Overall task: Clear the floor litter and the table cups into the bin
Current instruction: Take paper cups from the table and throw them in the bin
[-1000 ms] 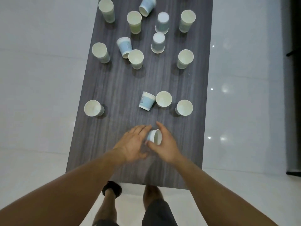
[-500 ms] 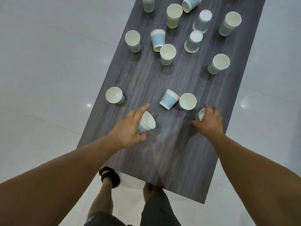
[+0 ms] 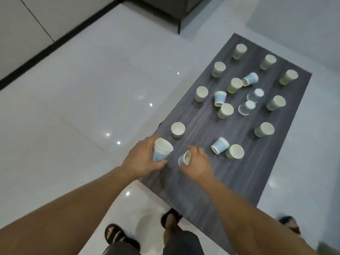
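Note:
My left hand (image 3: pixel 142 159) grips a blue-and-white paper cup (image 3: pixel 161 150), mouth up, over the near left edge of the dark wood table (image 3: pixel 202 181). My right hand (image 3: pixel 197 162) holds a second small paper cup (image 3: pixel 184 157), tipped on its side, just right of the first. Several more paper cups stand or lie on the table: an upright one (image 3: pixel 178 129) right behind my left hand, a blue one on its side (image 3: pixel 219 145) beside an upright one (image 3: pixel 235 151), the others farther back. No bin or floor litter is in view.
Glossy white tiled floor (image 3: pixel 82 107) surrounds the table on the left and right. A dark piece of furniture with a leg (image 3: pixel 179 27) stands at the far end. My sandalled feet (image 3: pixel 117 236) are below, and another sandalled foot (image 3: pixel 289 224) shows at the lower right.
My right hand picked up the cup at the near right and brought it left, next to the cup in my left hand. The view swung left, so the table now sits to the right.

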Tool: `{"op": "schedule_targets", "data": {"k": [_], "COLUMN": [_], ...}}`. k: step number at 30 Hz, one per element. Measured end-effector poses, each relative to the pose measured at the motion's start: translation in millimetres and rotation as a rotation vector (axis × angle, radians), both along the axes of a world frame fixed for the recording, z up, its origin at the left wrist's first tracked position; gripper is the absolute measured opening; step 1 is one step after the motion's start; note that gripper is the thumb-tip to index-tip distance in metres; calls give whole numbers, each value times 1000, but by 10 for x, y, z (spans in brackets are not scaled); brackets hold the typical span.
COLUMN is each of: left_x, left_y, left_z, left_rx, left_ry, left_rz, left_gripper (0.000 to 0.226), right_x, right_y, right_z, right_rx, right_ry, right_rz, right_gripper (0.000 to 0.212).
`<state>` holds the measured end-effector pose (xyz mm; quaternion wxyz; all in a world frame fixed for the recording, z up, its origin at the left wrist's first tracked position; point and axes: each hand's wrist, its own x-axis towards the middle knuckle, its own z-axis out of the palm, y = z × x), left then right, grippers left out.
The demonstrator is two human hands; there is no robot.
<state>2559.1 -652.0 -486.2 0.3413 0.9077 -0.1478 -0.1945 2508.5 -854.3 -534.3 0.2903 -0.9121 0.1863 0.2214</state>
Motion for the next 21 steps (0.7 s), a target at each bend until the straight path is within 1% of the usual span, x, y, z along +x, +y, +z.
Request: {"op": "schedule_targets", "data": {"k": [3, 6, 10, 12, 17, 21], "left_x": [-72, -228, -545, -810, -1232, -1395], "left_y": [685, 1518, 2749, 3388, 4433, 5105], "left_z": [374, 717, 1050, 1196, 1420, 1482], "left_rx": [-15, 2, 78, 119, 146, 174], "left_ry": [-36, -83, -113, -136, -187, -202], "left_rz": [145, 285, 459, 604, 850, 994], "left_gripper": [89, 97, 95, 92, 89, 90], "right_x": [209, 274, 273, 220, 248, 405], "right_y": [705, 1463, 2518, 3121, 4225, 5074], "right_z": [550, 984, 1353, 1487, 1663, 1766], "right_rx": [-22, -44, -93, -87, -102, -94], "right_ry": [-74, -128, -180, -212, -249, -293], "right_rz": [145, 307, 506, 623, 837, 1006], "right_gripper": [67, 70, 73, 72, 74, 74]}}
